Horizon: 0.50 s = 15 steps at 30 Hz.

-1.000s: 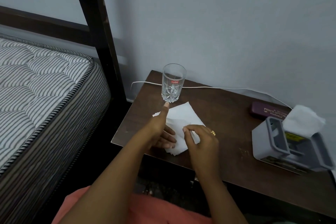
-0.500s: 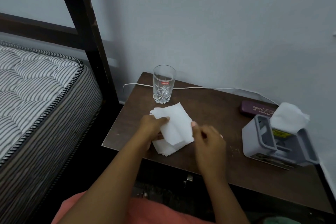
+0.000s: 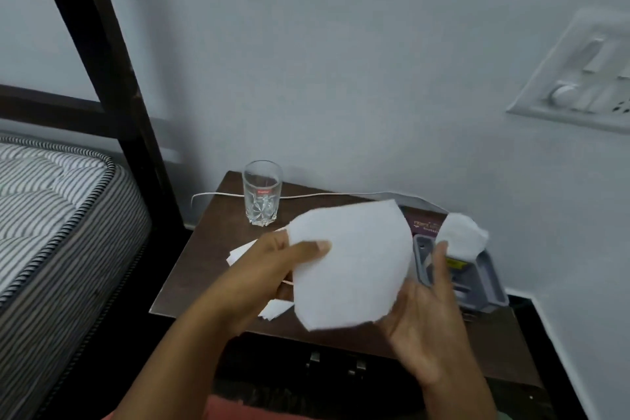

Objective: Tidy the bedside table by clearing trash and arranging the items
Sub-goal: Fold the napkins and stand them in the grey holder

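White tissue sheet [image 3: 351,266] lifted above bedside table [image 3: 204,266], long axis upper right to lower left; left hand [image 3: 269,273] pinches edge, right hand [image 3: 422,320] spread open beneath. Sheet hides part of grey holder [image 3: 484,286]; more tissues [image 3: 243,251] partly covered.

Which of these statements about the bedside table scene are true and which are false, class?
1. The left hand holds a white tissue above the table. True.
2. The glass lies on its side. False: it stands upright.
3. A white cable runs behind the glass. True.
4. The grey tissue holder sits left of the glass. False: it sits to the right.
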Available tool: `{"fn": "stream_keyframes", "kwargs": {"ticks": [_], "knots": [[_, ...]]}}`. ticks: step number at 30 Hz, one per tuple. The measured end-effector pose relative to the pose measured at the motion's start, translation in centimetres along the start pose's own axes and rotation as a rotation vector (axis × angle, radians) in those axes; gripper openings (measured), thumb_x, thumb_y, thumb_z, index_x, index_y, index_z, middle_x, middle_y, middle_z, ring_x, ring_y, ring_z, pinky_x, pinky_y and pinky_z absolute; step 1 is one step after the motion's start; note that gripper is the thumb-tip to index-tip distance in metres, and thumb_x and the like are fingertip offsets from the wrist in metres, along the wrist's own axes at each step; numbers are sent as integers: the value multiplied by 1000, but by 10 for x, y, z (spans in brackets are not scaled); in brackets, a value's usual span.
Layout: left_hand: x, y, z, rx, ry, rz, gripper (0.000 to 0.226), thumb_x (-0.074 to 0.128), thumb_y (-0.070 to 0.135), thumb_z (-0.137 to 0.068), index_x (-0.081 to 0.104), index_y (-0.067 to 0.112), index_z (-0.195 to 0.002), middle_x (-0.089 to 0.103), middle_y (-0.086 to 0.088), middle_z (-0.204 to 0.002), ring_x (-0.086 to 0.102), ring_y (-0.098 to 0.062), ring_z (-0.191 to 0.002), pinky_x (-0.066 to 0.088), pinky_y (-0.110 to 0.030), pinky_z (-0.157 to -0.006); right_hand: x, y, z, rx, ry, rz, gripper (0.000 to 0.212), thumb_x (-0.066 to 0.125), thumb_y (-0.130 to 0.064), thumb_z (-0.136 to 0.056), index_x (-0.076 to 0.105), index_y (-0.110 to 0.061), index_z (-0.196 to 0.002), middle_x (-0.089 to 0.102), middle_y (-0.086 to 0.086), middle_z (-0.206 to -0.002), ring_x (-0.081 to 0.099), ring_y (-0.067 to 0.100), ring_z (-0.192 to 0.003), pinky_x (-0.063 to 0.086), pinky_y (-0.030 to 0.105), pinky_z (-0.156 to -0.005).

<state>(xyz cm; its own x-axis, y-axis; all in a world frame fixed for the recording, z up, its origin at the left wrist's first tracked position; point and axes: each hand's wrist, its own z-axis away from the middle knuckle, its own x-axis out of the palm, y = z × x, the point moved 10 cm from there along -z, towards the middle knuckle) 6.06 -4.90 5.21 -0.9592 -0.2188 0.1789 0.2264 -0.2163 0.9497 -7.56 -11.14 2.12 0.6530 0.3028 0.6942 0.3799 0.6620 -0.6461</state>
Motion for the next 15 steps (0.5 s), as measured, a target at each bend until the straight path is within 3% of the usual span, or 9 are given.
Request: {"fn": "stream_keyframes", "kwargs": {"ticks": [3, 7, 12, 15], "knots": [[-8, -26, 12, -109, 41, -112, 23, 62, 33, -86, 71, 19, -102, 76, -1, -99, 71, -18, -89, 57, -35, -74, -3, 7, 8, 47, 28, 109, 44, 63, -50, -68, 75, -19, -98, 72, 12, -109, 68, 27, -102, 54, 44, -85], [-12, -50, 18, -170, 72, -64, 27, 60, 31, -87, 70, 14, -105, 75, -5, -103, 70, -23, -97, 55, -43, -89, -27, 23, 6, 92, 148, 344, 43, 68, -24, -70, 68, -1, -106, 71, 20, -106, 66, 35, -101, 51, 45, -93], [-20, -56, 4, -154, 188, -118, 18, 65, 23, -84, 73, 11, -96, 76, -9, -92, 72, -24, -84, 56, -33, -69, -34, 27, -4, 66, 159, 439, 34, 71, -18, -70, 70, -3, -101, 73, 16, -101, 70, 29, -94, 59, 34, -76], [-28, -54, -4, -113, 276, -85, 16, 67, 18, -83, 73, 5, -92, 76, -15, -90, 70, -23, -75, 54, -25, -59, -36, 29, -12, 24, 169, 489, 35, 74, -19, -67, 71, -5, -98, 74, 13, -99, 71, 28, -91, 59, 33, -75]]}}
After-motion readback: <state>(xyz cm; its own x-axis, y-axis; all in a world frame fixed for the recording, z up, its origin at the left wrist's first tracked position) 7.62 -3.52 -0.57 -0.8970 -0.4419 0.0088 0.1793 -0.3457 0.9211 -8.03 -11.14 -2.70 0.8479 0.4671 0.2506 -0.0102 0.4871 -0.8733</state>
